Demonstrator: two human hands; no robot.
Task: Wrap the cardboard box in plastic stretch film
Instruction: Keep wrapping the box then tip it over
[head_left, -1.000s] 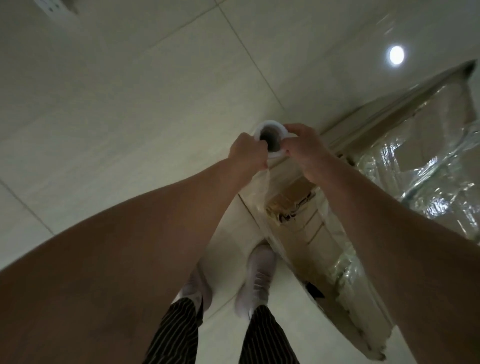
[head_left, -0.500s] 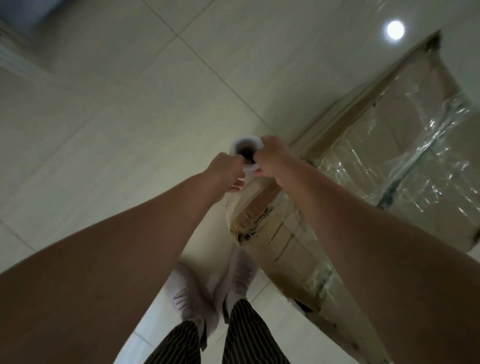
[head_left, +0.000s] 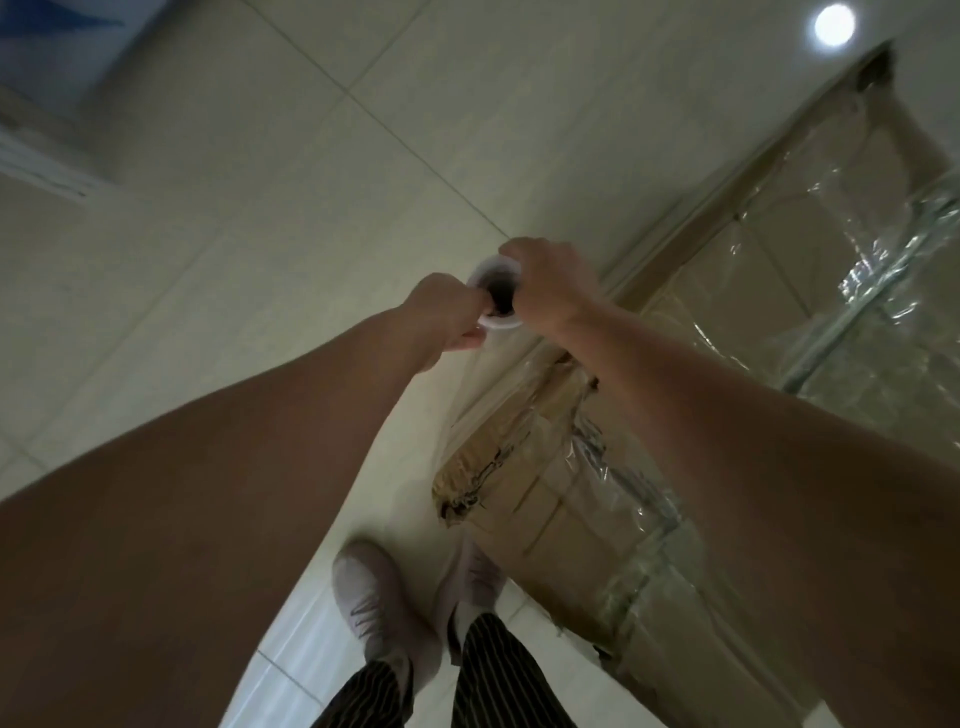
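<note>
A large cardboard box (head_left: 597, 499) stands on the floor to my right, with shiny clear film over its top and side. Both hands hold a stretch film roll (head_left: 493, 299) upright above the box's near corner; I look down into its dark core. My left hand (head_left: 447, 317) grips the roll's left rim. My right hand (head_left: 550, 288) curls round its right side. A sheet of clear film (head_left: 488, 384) runs down from the roll to the box corner. The roll's lower part is hidden by my hands.
Pale floor tiles (head_left: 260, 234) spread to the left and ahead. My two feet in white shoes (head_left: 374, 597) stand close against the box's near edge. A bright light reflection (head_left: 834, 23) shows at top right. A blue-and-white object (head_left: 47, 78) sits at the far left.
The view has swung, so the box now lies more to my right and my feet have stepped along its side. Both hands have kept their hold on the roll.
</note>
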